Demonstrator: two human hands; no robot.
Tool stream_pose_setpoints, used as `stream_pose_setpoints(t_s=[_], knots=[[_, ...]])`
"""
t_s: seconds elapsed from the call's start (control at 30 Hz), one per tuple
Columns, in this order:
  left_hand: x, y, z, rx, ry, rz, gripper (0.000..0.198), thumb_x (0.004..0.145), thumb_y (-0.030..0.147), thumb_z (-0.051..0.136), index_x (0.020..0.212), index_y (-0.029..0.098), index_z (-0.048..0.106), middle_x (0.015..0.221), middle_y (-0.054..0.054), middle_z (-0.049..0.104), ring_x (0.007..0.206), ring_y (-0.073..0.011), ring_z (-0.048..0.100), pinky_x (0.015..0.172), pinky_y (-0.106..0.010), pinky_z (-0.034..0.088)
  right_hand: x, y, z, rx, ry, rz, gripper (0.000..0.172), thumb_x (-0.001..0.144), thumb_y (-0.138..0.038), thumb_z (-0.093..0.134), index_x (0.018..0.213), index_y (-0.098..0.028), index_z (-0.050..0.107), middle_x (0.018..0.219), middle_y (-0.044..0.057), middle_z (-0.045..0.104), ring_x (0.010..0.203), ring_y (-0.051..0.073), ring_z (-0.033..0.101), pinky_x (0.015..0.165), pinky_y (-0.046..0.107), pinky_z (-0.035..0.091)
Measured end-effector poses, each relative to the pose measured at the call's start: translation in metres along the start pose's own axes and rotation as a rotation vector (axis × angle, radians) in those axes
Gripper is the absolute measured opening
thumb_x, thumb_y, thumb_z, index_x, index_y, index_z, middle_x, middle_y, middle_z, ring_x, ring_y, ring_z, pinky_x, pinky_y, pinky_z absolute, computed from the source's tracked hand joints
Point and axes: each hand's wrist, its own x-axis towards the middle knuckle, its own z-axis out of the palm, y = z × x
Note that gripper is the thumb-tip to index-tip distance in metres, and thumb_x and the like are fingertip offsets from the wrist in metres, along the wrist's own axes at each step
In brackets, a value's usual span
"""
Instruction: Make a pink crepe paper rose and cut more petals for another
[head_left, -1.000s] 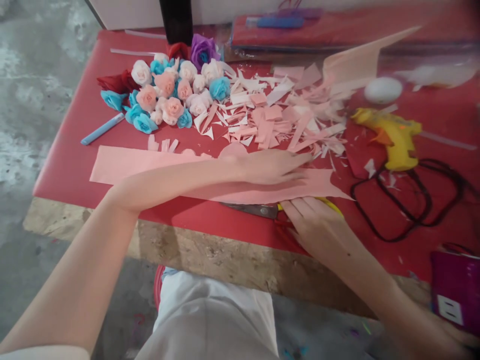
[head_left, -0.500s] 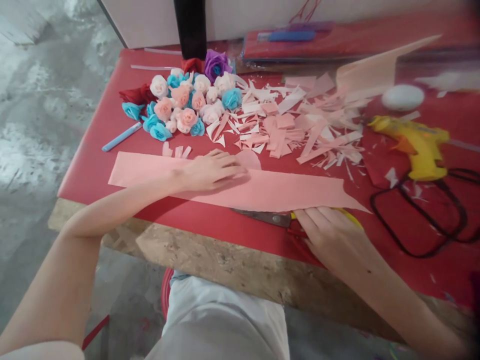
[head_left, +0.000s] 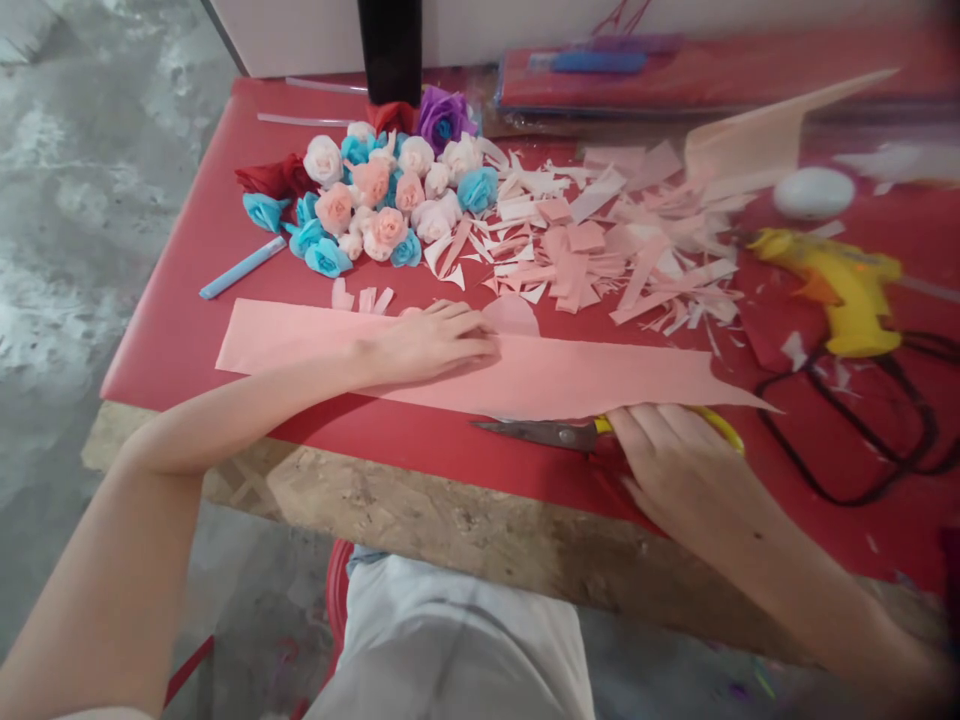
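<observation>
A long strip of pink crepe paper point(head_left: 607, 377) lies lengthwise across the red table covering, its right end torn to a point. My left hand point(head_left: 435, 340) rests flat on the strip's middle, fingers stretched out towards the right. A rounded pink piece point(head_left: 512, 315) shows behind those fingertips. My right hand point(head_left: 667, 450) is closed over the handles of the scissors point(head_left: 562, 435), at the strip's near edge. Dark blades point left and look closed, just in front of the paper; a yellow handle loop shows behind the fingers. My right thumb and the grip underneath are mostly hidden.
Several paper roses point(head_left: 386, 232) are clustered at the back left, beside a blue glue stick or tube point(head_left: 242, 268). Pink and white scraps point(head_left: 577, 260) lie behind the strip. A yellow glue gun point(head_left: 855, 290) with a black cord point(head_left: 870, 440) and a white egg-shaped object point(head_left: 814, 192) sit right.
The view has shifted slightly. My right hand and the scissors have moved a little to the right, and the strip's pointed end reaches further right. My left hand stays on the paper.
</observation>
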Motion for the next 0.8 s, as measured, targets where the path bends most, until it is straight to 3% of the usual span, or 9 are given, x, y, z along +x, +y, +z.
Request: stream_pose_setpoints(t_s=[0.4, 0.6, 0.8], knots=[[0.000, -0.009, 0.015, 0.023, 0.067, 0.085, 0.028, 0.091, 0.022, 0.035, 0.110, 0.018, 0.056, 0.112, -0.009, 0.059, 0.098, -0.0193, 0.050, 0.086, -0.034, 0.039, 0.017, -0.003, 0.001, 0.049, 0.085, -0.009, 0.024, 0.073, -0.008, 0.042, 0.091, -0.002, 0.057, 0.076, 0.013, 0.058, 0.071, 0.023, 0.049, 0.064, 0.029, 0.039], [0.001, -0.005, 0.013, 0.004, 0.078, 0.054, 0.031, 0.092, 0.025, 0.032, 0.107, 0.017, 0.057, 0.110, -0.009, 0.060, 0.096, -0.0194, 0.051, 0.084, -0.033, 0.040, 0.017, 0.003, 0.003, 0.059, 0.146, -0.120, 0.021, 0.075, -0.007, 0.039, 0.081, -0.003, 0.059, 0.068, 0.013, 0.058, 0.064, 0.022, 0.048, 0.059, 0.029, 0.039], [0.002, -0.006, 0.013, -0.019, 0.068, 0.056, 0.031, 0.092, 0.025, 0.032, 0.109, 0.017, 0.056, 0.111, -0.009, 0.060, 0.097, -0.0195, 0.051, 0.084, -0.033, 0.040, 0.014, 0.005, 0.002, 0.053, 0.181, -0.201, 0.023, 0.078, -0.001, 0.037, 0.083, 0.001, 0.059, 0.067, 0.012, 0.059, 0.064, 0.021, 0.047, 0.063, 0.030, 0.039]])
